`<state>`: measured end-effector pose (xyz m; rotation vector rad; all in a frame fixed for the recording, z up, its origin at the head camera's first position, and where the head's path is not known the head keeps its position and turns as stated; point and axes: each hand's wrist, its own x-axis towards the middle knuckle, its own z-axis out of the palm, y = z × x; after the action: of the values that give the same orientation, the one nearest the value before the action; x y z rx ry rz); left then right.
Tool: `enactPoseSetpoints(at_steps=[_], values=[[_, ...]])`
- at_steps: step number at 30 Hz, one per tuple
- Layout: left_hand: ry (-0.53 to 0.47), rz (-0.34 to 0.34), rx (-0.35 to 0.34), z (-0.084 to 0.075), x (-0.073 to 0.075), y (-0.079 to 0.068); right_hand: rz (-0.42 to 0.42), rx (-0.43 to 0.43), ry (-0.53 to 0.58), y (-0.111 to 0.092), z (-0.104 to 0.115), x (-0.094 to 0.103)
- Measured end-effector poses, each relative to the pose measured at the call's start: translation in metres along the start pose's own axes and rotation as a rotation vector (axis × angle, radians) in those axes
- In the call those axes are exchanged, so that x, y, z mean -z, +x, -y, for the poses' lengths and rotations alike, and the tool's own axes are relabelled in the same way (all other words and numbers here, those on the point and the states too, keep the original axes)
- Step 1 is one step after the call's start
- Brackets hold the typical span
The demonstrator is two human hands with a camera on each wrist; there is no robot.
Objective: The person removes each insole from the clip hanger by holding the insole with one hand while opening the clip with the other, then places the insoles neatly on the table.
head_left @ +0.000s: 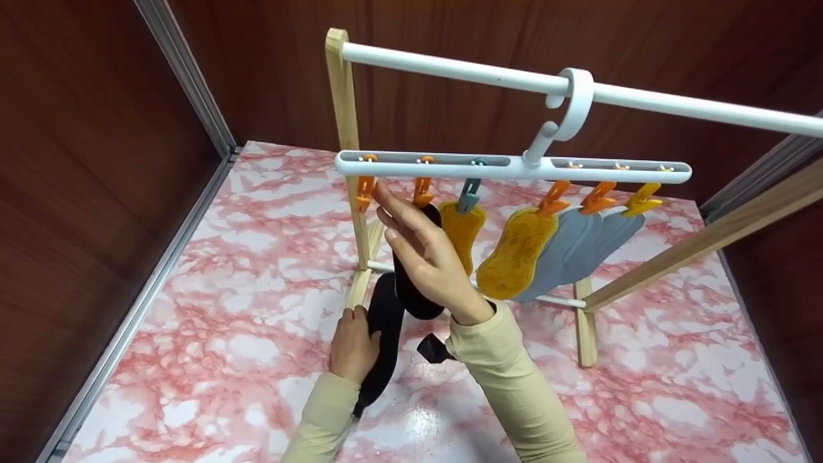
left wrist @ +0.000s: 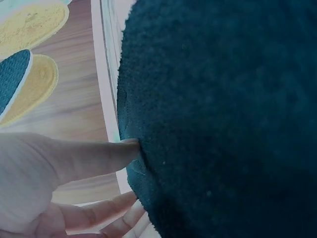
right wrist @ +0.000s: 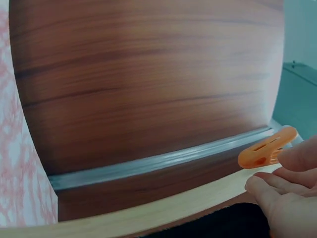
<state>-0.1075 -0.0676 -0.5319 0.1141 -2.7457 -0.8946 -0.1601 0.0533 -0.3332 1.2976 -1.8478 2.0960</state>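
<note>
Pinching the edge of a black insole (head_left: 389, 321), the left hand (head_left: 353, 344) is in the lower left-centre of the head view; the left wrist view shows its thumb on the near face and the other fingers by the edge, partly hidden behind it. The right hand (head_left: 427, 260), at the centre of the head view, has its fingers extended, with the thumb apart from them. The tip of its index finger is at the leftmost orange clip (head_left: 364, 193); whether they touch, I cannot tell.

Just to the right, partly behind this hand, a second black insole (head_left: 418, 305) hangs from another orange clip (head_left: 422, 191). Further right, two yellow insoles (head_left: 514, 263) and grey insoles (head_left: 578, 247) hang also from clips.

All the clips are on a white hanger (head_left: 418, 169), hooked over a white rod (head_left: 443, 64) that crosses the upper right of the frame. A wooden post (head_left: 343, 103) carries the rod's left end. Below spreads a pink-and-white marbled floor (head_left: 244, 386).
</note>
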Motion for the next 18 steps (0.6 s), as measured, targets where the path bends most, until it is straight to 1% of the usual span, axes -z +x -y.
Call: enactPoseSetpoints(at_steps=[4,9,15,18], values=[[0.054,0.012,-0.003,-0.001,0.002,0.002,0.014,0.035,-0.047,-0.001,0.001,0.004],[0.105,0.043,-0.016,-0.003,0.007,0.003,0.003,0.032,-0.044,-0.003,0.003,0.008],[0.104,0.065,-0.006,-0.005,0.012,0.005,-0.022,0.018,-0.045,-0.007,0.005,0.01],[0.067,0.063,-0.014,-0.007,0.015,0.007,-0.04,0.034,-0.06,-0.009,0.006,0.011]])
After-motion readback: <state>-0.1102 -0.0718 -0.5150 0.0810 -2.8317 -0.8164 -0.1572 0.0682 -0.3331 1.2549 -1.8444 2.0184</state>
